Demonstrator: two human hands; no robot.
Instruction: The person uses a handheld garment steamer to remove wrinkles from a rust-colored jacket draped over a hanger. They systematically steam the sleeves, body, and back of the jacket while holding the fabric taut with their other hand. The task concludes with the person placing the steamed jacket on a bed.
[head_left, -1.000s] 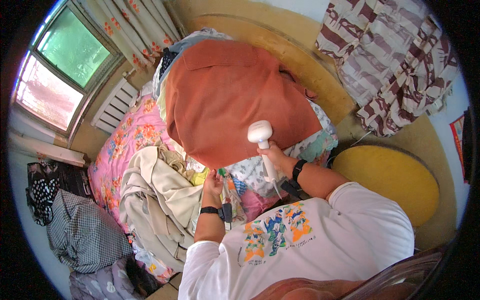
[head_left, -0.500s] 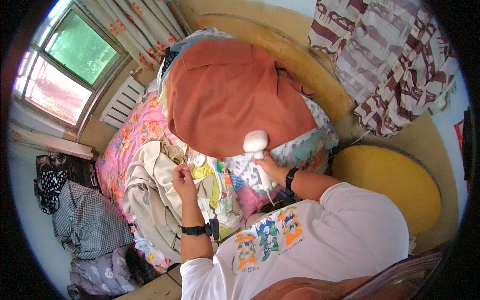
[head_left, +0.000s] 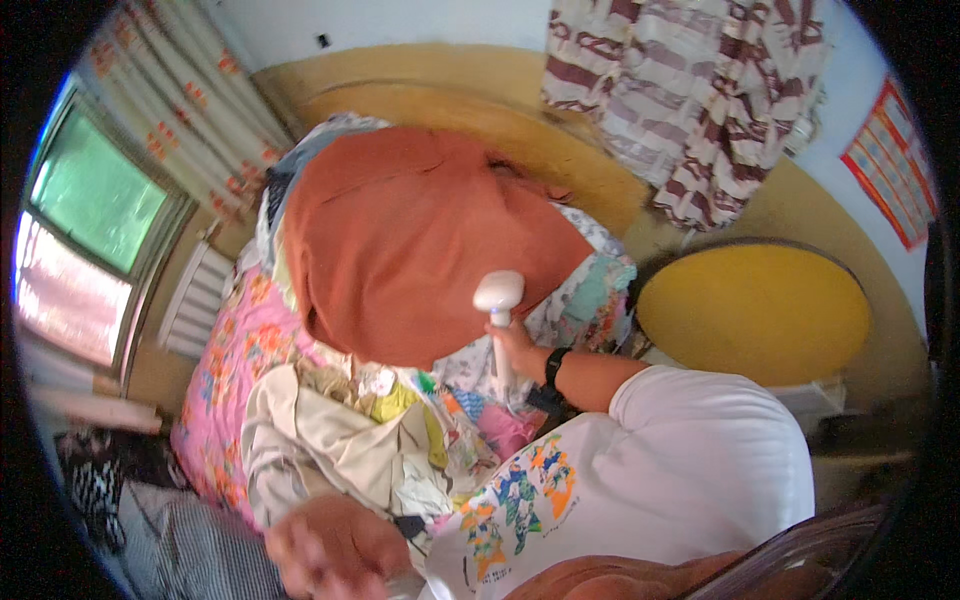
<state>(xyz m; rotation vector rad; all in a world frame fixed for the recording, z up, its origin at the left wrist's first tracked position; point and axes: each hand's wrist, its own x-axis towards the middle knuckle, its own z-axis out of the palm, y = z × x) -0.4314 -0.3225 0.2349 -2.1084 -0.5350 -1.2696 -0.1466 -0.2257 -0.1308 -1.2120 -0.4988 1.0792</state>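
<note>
A white handheld garment steamer point(head_left: 499, 293) stands upright in my right hand point(head_left: 515, 345), its handle wrapped by my fingers. Its head overlaps the near part of a rust-coloured garment point(head_left: 410, 230) spread over the bed; whether the two touch, I cannot tell. My left hand point(head_left: 335, 545) is low in the picture, raised close to me and smeared by motion, so its fingers are unclear. Beyond that hand lies a crumpled beige garment point(head_left: 340, 440).
Beneath the clothes is a pink floral bedcover point(head_left: 240, 345). Mixed clothes point(head_left: 430, 410) lie between me and the rust garment. A yellow round board point(head_left: 755, 315) stands at right, a radiator point(head_left: 198, 300) under the window at left. Patterned fabric point(head_left: 680, 110) hangs on the wall.
My left hand has moved from beside the beige garment back toward me, low in view. My right hand still grips the steamer. The whole view has shifted, showing more wall.
</note>
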